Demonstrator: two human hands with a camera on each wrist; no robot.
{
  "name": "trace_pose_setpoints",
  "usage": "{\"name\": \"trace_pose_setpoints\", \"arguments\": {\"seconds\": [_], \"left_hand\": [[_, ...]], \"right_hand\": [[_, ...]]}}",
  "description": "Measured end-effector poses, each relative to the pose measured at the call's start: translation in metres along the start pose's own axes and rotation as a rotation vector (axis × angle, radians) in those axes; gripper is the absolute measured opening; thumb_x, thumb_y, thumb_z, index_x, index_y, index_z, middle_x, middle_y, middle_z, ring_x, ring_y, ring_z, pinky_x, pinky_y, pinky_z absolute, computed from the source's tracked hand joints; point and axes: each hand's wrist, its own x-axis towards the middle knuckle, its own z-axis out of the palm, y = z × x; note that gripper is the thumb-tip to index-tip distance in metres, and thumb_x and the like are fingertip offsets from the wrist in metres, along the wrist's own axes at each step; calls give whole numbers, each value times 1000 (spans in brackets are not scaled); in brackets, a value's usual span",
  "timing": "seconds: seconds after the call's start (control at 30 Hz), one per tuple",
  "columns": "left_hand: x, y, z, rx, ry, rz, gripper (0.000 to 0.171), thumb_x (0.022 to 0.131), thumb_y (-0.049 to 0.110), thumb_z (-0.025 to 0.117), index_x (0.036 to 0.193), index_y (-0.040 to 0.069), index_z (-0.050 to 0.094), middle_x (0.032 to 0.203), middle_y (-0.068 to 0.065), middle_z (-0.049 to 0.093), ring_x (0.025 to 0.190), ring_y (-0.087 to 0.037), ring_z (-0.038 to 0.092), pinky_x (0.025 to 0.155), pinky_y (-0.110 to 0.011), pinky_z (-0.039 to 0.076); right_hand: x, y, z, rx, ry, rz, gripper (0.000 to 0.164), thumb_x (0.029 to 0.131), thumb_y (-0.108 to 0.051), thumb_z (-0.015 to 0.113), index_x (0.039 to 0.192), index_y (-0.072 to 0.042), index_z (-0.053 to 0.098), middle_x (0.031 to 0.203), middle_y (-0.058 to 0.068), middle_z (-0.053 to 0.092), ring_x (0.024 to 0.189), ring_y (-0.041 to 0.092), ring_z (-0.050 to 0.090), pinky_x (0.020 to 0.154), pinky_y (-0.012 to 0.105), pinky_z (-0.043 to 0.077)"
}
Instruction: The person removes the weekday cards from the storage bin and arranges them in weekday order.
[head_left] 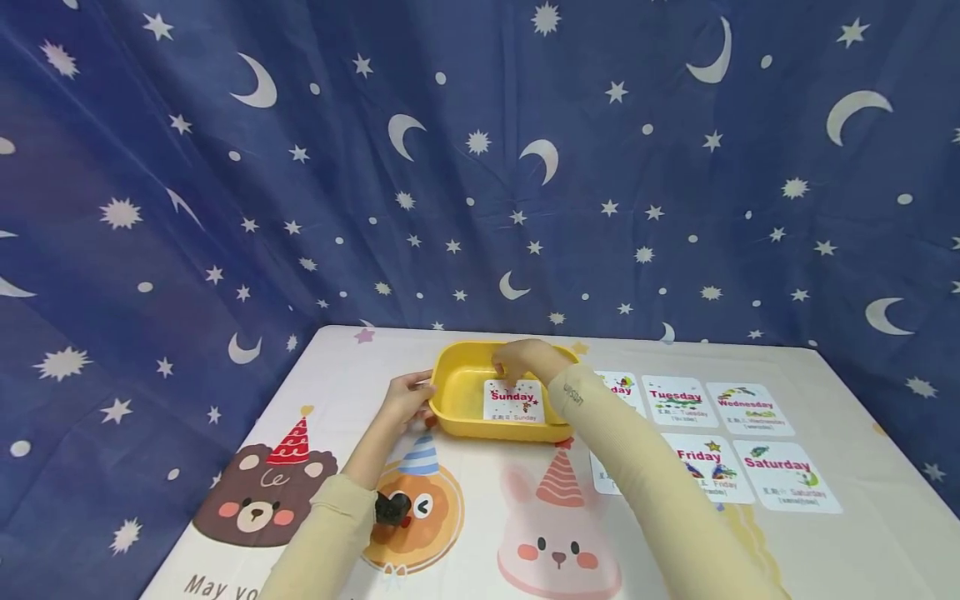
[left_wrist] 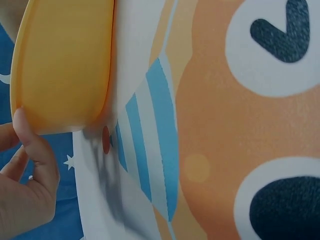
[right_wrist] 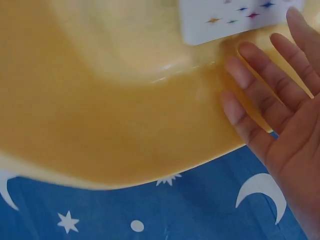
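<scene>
A yellow plastic basin [head_left: 495,431] stands at the back of the table, and a white card printed "Sunday" [head_left: 513,410] lies inside it. My left hand [head_left: 405,402] holds the basin's left end, with the thumb at the rim and the other fingers partly hidden, as the left wrist view shows. Over the basin's right part reaches my right hand [head_left: 528,358], its fingertips close to the top edge of the Sunday card. In the right wrist view those fingers [right_wrist: 272,82] are spread and relaxed beside the card, with nothing between them.
Right of the basin lie two rows of weekday cards, among them Tuesday [head_left: 678,402], Wednesday [head_left: 750,409], Friday [head_left: 708,468] and Saturday [head_left: 787,476]. My right sleeve [head_left: 637,467] partly covers the nearer ones. A blue star-patterned curtain [head_left: 480,208] hangs behind the table.
</scene>
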Motion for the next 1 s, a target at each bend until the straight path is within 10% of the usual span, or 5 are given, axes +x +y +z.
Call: {"name": "trace_pose_setpoints", "arguments": {"seconds": [0.3,0.6,1.0], "left_hand": [[0,2,0,8,-12,32,41,90,4,56,132,3,53,105,-17,60,49,-6,54,45,-13,44],[0,-1,3,-7,-8,8,42,91,3,54,133,2,51,107,-16,56,51,-5,52,48,-14,49],[0,-3,1,-6,14,16,41,91,4,56,132,2,52,105,-15,57,51,-6,52,48,-16,50]], "right_hand": [[-33,-16,-4,30,8,91,37,75,-25,80,100,-10,58,89,0,55,84,15,48,79,26,45],[-28,-25,7,-157,-85,117,73,71,-28,82,133,-11,50,132,3,55,123,20,50,111,31,37],[-31,-28,7,119,-21,273,100,67,-14,84,149,-17,28,152,5,31,137,21,34,118,38,27]]}}
